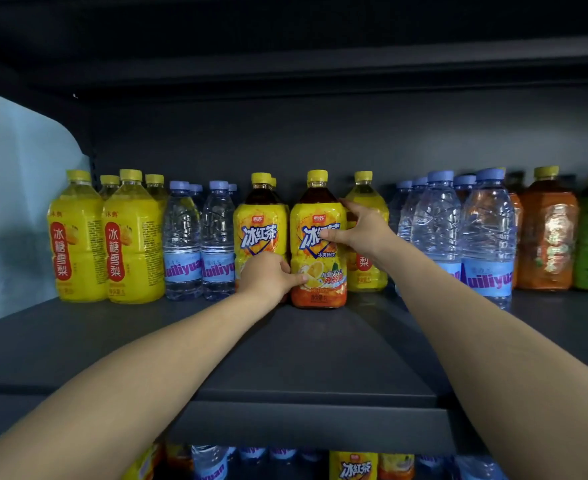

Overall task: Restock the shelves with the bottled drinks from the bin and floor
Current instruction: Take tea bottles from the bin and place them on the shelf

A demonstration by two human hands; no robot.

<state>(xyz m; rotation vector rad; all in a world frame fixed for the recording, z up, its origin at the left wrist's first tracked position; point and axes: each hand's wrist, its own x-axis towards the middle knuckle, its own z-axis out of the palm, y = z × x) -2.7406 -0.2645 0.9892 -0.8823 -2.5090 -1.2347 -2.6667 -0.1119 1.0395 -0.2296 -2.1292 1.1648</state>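
Gripping the iced tea bottle [320, 268] on the shelf [320, 344], left hand [271, 275] wraps low at 9 o'clock, right hand [361, 233] clasps the label at 3; probably full, heavy, slick, so hold the waist

**Two hands on an iced-tea bottle**

The iced-tea bottle [322, 265] stands upright on the dark shelf [320, 341], just beside a matching bottle [259, 223] on its left. The left hand [268, 275] grips it low down; the right hand [361, 230] holds it higher up, thumb across the label. Yellow pear-drink bottles [105, 244] and water bottles [199, 244] fill the row to the left — more water bottles [458, 230] stand to the right.
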